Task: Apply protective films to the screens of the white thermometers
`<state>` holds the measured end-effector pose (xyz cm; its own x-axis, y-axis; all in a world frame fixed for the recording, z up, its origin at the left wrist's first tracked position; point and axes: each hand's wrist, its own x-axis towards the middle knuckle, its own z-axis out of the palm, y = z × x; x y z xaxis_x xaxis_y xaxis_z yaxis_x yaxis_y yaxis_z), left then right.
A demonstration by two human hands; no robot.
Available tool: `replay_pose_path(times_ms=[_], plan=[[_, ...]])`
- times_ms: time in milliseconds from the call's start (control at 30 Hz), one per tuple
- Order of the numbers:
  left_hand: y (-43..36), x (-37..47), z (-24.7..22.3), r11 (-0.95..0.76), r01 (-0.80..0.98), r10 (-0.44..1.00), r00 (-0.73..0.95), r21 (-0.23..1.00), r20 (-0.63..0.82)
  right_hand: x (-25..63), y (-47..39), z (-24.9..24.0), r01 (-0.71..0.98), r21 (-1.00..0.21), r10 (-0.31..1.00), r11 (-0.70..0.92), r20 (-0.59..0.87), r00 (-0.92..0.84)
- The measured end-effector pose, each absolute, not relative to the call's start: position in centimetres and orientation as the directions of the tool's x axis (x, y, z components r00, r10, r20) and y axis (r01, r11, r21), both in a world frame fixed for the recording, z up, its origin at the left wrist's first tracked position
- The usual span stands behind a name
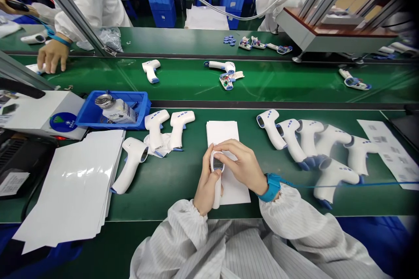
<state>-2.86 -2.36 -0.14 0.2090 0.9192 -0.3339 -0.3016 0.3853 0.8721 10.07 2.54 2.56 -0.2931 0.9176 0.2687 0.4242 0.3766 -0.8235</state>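
Both my hands work on one white infrared thermometer (217, 194), held upright above a stack of white paper (237, 192), with its dark screen towards me. My left hand (206, 183) is wrapped round its left side, thumb near the lower edge of the screen. From the right, my right hand (244, 163), wearing a blue wrist strap (271, 187), pinches the top of the same thermometer, thumb at the screen. Left of my hands stand several more thermometers (129, 165), two of them by a crumpled white cloth (166, 143). Another group of thermometers (293, 139) lies to the right.
A blue tray (145, 111) holds a bottle with a metal cap (119, 111). White sheets (75, 183) lie at left, a label sheet (389, 150) at right. Beyond, a green belt (183, 89) carries thermometers and opened units. A co-worker's hand (54, 54) rests at far left.
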Motion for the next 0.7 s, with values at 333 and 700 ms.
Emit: replay_pose_path(times_ms=[333,700], plan=[[-2.5,-3.1,0.5,0.399,-0.404,0.917,0.184,0.823,-0.354,10.4,1.6,2.0,0.232,-0.973,1.000,0.000,-0.006,-0.024],[3.6,-2.1,4.3,0.253,-0.375,0.954,-0.059,0.892,-0.295,8.9,3.2,4.0,0.344,-0.938,0.943,-0.042,-0.151,-0.298]])
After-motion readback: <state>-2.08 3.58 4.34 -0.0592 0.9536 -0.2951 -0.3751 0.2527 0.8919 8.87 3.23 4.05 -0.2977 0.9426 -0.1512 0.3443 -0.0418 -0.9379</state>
